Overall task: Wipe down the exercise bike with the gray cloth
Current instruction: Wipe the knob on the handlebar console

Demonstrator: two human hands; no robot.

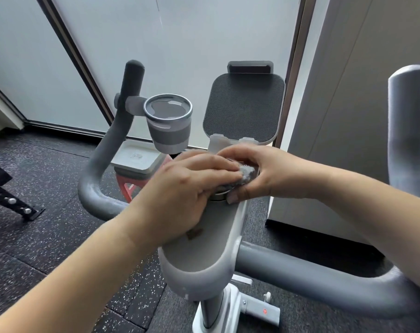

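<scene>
Speckled black rubber flooring (35, 236) lies under the white-and-gray exercise bike (204, 255), its gray handlebar (300, 267) curving up either side. Above sit the tablet holder (243, 109) and cup holder (168, 121). Both hands meet at a round knob, seemingly a dial: left hand (180, 195) pressing flat, right hand (259, 174) pinching the bunched gray cloth (247, 173) against it.

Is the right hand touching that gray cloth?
Touching. The head view shows the right hand wrapped around the gray cloth, thumb beneath, pressing it onto the bike's knob.
</scene>
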